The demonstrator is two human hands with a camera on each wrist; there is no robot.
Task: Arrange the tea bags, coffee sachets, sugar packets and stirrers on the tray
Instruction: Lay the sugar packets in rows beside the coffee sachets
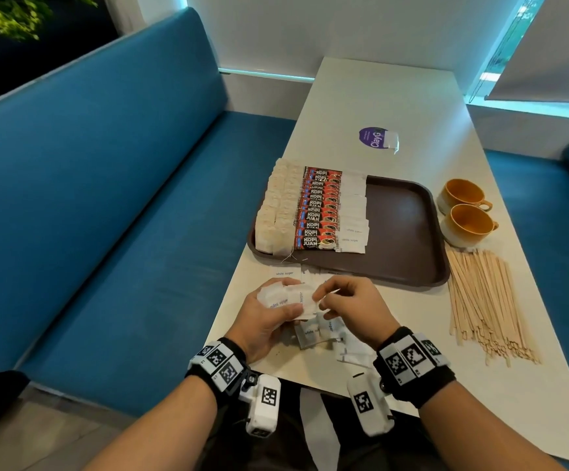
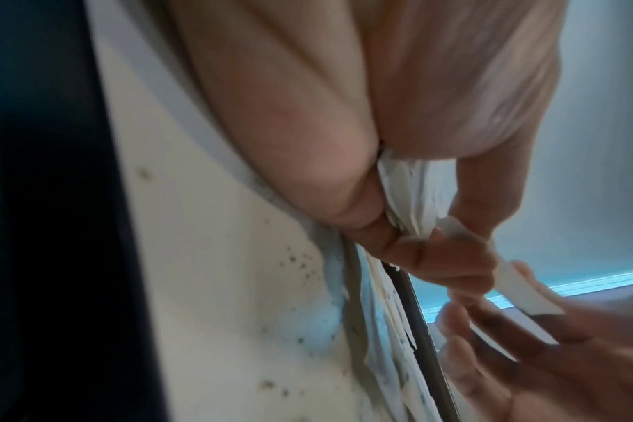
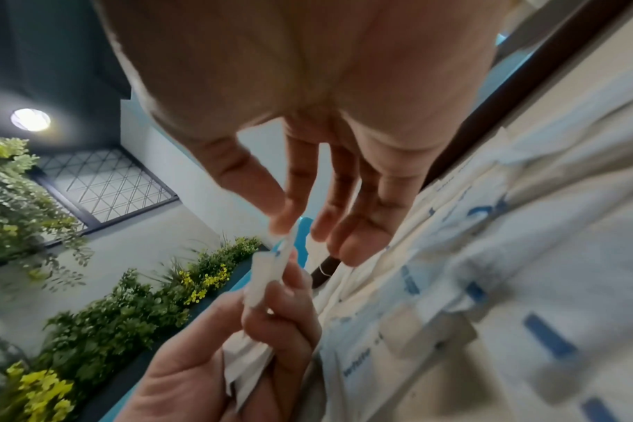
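The left hand (image 1: 269, 317) grips a small stack of sugar packets (image 1: 288, 300) above the near edge of the surface (image 1: 395, 107), and the right hand (image 1: 351, 304) pinches the end of one packet in that stack between thumb and fingertip. More loose packets (image 1: 327, 338) lie on the surface under the hands. On the tray (image 1: 408, 232) just beyond, tea bags (image 1: 276, 209), coffee sachets (image 1: 318, 212) and sugar (image 1: 354, 215) sit in three rows at its left side, while the stirrers (image 1: 486, 304) lie off the tray to its right, near two cups (image 1: 466, 212).
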